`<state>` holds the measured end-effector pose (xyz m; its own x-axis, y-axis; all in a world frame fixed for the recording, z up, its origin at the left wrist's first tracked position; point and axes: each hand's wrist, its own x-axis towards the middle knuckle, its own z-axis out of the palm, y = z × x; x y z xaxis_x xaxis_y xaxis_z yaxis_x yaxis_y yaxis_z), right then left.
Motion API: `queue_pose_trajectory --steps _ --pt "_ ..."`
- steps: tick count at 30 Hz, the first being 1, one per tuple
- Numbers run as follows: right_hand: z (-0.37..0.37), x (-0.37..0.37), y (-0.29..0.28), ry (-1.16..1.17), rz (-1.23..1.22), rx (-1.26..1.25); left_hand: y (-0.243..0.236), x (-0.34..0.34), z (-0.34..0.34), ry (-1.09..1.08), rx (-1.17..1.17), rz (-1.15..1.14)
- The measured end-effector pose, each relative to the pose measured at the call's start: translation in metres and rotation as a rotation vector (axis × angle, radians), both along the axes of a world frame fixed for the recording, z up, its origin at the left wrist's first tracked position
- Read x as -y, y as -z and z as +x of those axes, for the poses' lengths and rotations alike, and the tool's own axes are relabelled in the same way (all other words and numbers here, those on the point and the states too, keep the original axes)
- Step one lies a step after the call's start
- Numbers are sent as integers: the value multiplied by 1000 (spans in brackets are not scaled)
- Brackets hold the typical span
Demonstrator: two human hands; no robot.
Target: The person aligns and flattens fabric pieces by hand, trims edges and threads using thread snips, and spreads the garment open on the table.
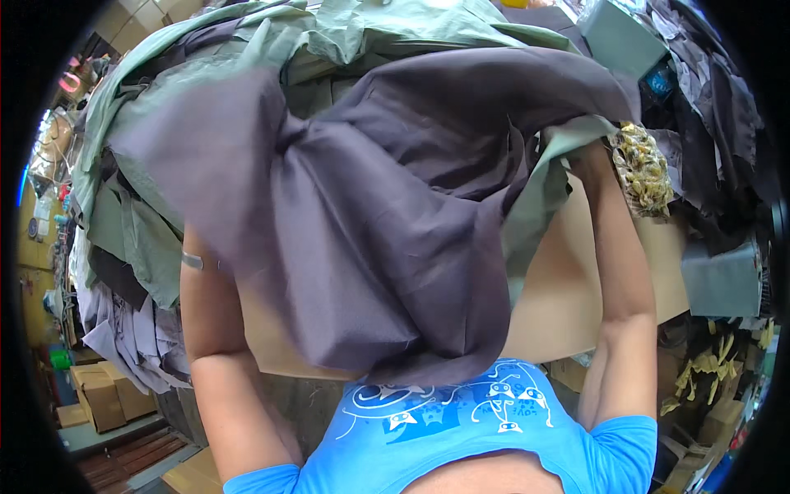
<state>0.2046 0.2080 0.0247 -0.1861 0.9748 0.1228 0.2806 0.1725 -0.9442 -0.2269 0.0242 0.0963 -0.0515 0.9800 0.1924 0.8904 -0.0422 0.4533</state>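
A large dark purple-grey cloth [370, 247] is spread in the air in front of me, creased and blurred at its left side. It hangs down to my blue shirt. My left forearm [216, 296], with a bracelet on it, goes up behind the cloth, which hides that hand. On the right, my right hand [586, 158] is partly visible at the cloth's edge, closed on it, its fingertips tucked in the folds. A green strip of cloth [539, 206] lies over that hand and hangs beside the purple-grey one.
Pale green cloth [354, 33] is heaped at the far side of the tan work surface [642, 263]. Dark cloth [724, 123] hangs at the right, near a clear bag of yellowish pieces [642, 169] and a grey box [722, 280]. Cardboard boxes [107, 395] stand low at the left.
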Motion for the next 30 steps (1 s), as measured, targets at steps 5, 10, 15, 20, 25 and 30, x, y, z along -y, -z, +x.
queue_pose_trajectory --steps 5,10,15,20,25,30 --pt "2 73 -62 15 378 -224 5 65 18 -125 -481 307" --pt "-41 154 -64 -545 814 281 10 111 63 223 -610 254" --pt "-86 184 -34 -1199 861 734 56 89 45 439 -350 -143" --pt "-82 111 -43 -810 -221 -127 22 69 8 87 1186 -84" --pt "-63 42 -49 -22 -307 -816 -25 32 -16 -24 1448 586" --pt "-50 98 -35 33 385 -404 11 92 45 -205 -245 621"
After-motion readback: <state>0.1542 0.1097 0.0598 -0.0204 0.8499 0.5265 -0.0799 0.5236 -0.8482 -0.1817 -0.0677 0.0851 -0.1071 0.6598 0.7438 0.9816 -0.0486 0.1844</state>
